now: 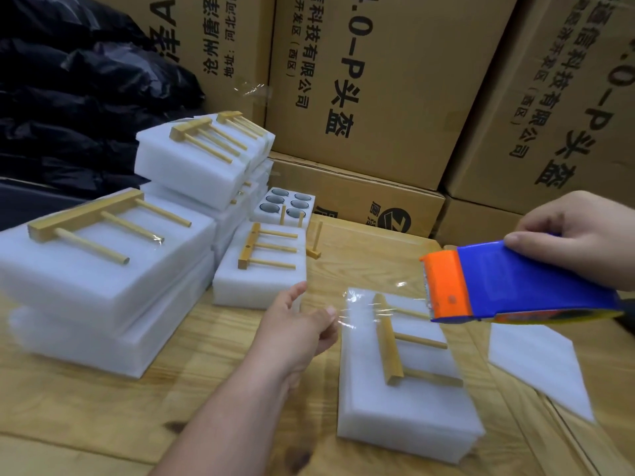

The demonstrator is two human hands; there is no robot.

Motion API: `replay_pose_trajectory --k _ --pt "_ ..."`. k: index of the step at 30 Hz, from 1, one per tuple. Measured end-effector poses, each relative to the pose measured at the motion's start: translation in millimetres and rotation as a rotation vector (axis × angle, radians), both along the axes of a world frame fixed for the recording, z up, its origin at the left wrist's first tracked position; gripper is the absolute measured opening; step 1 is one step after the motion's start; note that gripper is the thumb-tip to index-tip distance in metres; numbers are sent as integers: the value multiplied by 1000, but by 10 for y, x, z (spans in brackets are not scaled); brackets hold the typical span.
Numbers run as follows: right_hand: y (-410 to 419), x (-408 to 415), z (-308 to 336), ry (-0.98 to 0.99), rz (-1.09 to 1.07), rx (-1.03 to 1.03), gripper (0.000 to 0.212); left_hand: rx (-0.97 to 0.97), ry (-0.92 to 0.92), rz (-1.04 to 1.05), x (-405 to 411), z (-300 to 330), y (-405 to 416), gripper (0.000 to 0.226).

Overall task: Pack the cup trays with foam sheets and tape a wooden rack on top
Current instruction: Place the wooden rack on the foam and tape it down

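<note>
A white foam pack (398,407) lies on the wooden table in front of me, with a wooden rack (390,341) on top. My right hand (580,235) grips a blue and orange tape dispenser (508,286) held above the pack's far right corner. A strip of clear tape (367,305) runs from the dispenser across the rack's far end to my left hand (302,324), which pinches the tape's free end just left of the pack.
Finished foam packs with racks (103,262) are stacked at left and behind (202,156). Another pack (261,269) and an open cup tray (285,204) sit in the middle. A loose foam sheet (539,365) lies at right. Cardboard boxes (378,80) wall the back.
</note>
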State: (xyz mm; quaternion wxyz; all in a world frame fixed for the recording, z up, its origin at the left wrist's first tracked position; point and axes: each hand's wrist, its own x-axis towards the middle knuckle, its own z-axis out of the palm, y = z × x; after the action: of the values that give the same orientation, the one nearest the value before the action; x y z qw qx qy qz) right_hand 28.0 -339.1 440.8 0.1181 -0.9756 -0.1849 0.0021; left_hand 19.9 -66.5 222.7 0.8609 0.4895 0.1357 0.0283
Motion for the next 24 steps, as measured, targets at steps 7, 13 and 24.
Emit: replay_pose_trajectory --k 7,13,24 --pt "576 144 129 -6 74 -192 43 -4 235 21 90 -292 -110 65" --pt "1008 420 244 -36 106 -359 48 5 284 28 173 -357 -112 68" --pt "1393 579 226 43 135 -492 44 291 300 -44 188 -365 -198 76"
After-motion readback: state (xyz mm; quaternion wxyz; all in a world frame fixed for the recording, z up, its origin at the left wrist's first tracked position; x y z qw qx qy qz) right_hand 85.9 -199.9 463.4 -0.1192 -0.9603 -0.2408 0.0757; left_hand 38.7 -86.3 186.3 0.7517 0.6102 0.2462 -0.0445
